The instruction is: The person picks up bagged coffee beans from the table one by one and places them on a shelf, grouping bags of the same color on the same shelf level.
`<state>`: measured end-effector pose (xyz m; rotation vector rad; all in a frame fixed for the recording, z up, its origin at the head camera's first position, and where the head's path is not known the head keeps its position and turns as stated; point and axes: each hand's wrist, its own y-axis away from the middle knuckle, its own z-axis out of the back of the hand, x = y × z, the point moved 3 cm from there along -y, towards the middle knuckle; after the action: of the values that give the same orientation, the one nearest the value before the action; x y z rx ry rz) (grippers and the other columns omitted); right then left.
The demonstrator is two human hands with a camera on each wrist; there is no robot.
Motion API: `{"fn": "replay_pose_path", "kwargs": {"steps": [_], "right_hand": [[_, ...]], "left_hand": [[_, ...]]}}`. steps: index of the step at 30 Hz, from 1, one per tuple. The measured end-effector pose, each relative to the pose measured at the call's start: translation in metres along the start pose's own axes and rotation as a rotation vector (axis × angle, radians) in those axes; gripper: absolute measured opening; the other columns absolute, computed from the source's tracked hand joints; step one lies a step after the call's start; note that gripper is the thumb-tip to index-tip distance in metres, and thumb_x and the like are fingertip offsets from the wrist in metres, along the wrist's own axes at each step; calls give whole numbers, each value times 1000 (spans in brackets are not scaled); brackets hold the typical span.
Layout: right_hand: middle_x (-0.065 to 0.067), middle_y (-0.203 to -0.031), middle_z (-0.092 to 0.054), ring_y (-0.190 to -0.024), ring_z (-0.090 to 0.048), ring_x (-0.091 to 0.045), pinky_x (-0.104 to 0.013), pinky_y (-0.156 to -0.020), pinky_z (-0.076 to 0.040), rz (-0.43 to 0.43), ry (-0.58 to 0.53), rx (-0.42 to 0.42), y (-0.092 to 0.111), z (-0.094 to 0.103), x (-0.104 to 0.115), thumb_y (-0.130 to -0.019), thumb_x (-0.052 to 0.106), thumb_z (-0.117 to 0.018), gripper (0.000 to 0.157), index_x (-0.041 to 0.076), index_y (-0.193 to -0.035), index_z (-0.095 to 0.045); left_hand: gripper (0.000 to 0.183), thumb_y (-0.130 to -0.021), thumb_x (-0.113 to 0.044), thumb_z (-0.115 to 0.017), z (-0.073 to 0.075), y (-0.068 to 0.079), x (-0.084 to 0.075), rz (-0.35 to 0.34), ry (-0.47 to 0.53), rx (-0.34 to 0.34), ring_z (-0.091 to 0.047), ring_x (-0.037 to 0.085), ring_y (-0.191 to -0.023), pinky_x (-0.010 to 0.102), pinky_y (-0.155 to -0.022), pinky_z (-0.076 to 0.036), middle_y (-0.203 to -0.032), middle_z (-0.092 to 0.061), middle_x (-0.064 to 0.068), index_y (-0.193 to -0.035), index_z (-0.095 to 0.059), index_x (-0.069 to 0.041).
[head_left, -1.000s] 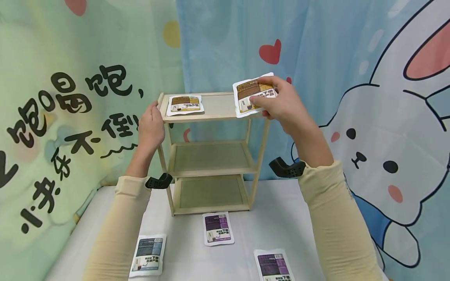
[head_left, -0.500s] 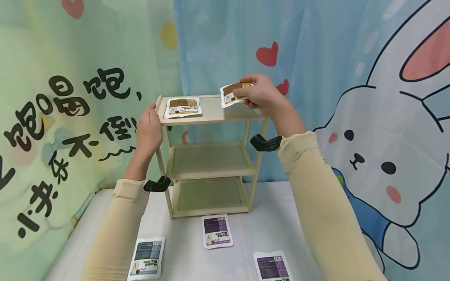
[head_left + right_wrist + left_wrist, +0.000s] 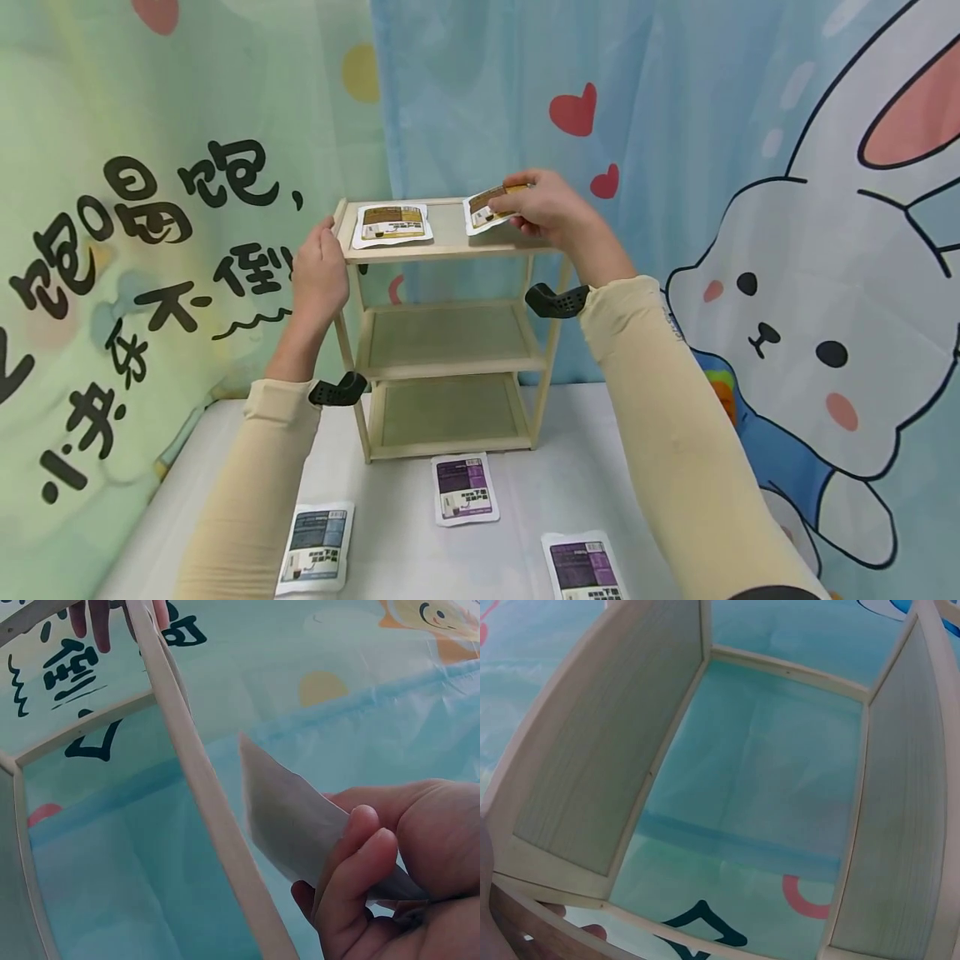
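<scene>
A light wooden three-tier rack [image 3: 450, 252] stands in the middle of the head view. My left hand [image 3: 320, 271] grips the left end of its top tier; in the left wrist view, fingertips [image 3: 594, 931] show past the frame at lower left. Thumb and fingers of my right hand [image 3: 551, 208] pinch a flat brown-and-yellow pouch [image 3: 480, 212], tilted over the right part of the top tier. Its plain pale back [image 3: 289, 817] faces the right wrist camera. A matching brown-and-yellow pouch [image 3: 393, 225] lies flat on the top tier's left half.
On the white tabletop [image 3: 420, 558] a purple pouch [image 3: 465, 489] lies close before the rack. A blue-grey pouch [image 3: 317, 546] is at front left, and another purple pouch [image 3: 583, 567] at front right, cut by the view's edge. Printed curtains [image 3: 465, 100] hang behind the rack.
My right hand has carried the brown-and-yellow pouch leftward and down, from in front of the top tier's right end to close over its surface. The left hand keeps its hold on the rack.
</scene>
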<state>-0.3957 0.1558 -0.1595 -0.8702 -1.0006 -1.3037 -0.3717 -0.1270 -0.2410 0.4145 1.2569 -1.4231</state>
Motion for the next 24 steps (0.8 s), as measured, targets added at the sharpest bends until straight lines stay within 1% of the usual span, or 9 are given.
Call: {"fn": "replay_pose_path", "kwargs": {"steps": [7,11,16,20,24], "right_hand": [[-7,-114,-51,-58,-44,-9,-20,-53,-39,-1,4,20,-1,-2,-1,-94,15,-64,67,7,-151,-30],[-8,-116,-52,-57,-45,-9,-20,-52,-41,-19,-1,16,-3,-4,-2,-94,15,-64,67,8,-152,-30],[-9,-116,-54,-55,-48,-9,-20,-51,-42,-44,5,13,-4,-5,-4,-94,16,-64,67,10,-152,-30],[-9,-115,-53,-55,-48,-8,-19,-51,-41,-60,21,19,-4,-4,-5,-94,17,-64,67,11,-152,-31],[-7,-107,-53,-50,-41,-8,-19,-47,-36,-63,76,24,-4,-2,-6,-94,19,-63,65,12,-151,-32]], "left_hand": [[56,-104,-32,-16,-1,-1,-1,3,-7,-5,-37,22,-136,40,-109,-31,-148,-42,12,-149,-40,-8],[56,-104,-32,-16,0,-2,-1,-4,-8,-14,-37,22,-136,40,-109,-31,-148,-42,12,-148,-41,-8],[56,-104,-32,-16,1,-3,-1,-8,-8,-10,-39,23,-135,41,-108,-32,-147,-43,12,-148,-41,-8],[55,-104,-31,-17,1,-2,0,-3,-8,-12,-40,23,-134,42,-107,-33,-147,-44,12,-148,-42,-9],[55,-104,-31,-17,1,-2,1,-8,-13,-15,-41,23,-133,42,-107,-34,-146,-45,13,-148,-42,-9]]}}
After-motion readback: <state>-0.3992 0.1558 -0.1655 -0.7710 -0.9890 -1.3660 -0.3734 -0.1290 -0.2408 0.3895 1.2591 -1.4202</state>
